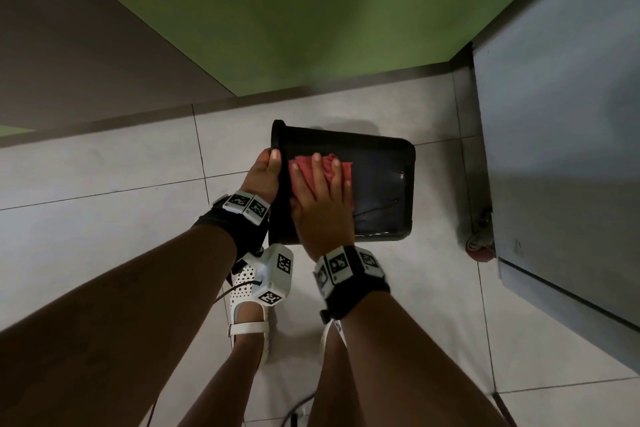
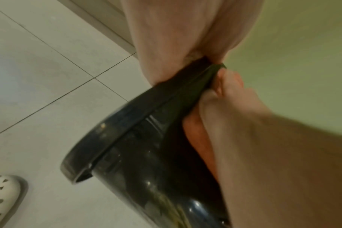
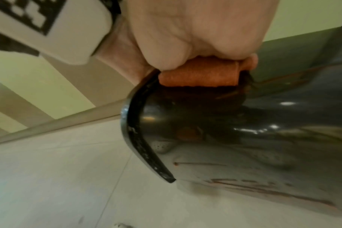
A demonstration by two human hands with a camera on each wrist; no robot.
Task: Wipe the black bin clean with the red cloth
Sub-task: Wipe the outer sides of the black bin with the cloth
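While the left hand curls over the rim of the glossy black bin, held tipped sideways at frame centre above the tiled floor, the right hand presses a bunched red cloth flat-fingered against its smooth wall; the bin's mouth is hidden.

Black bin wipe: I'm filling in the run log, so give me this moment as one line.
left hand: grips bin rim | right hand: presses red cloth on black bin side | bin: tipped sideways

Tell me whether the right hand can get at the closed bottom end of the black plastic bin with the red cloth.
Probably yes: the right hand already presses the red cloth on the black plastic bin, nothing between.
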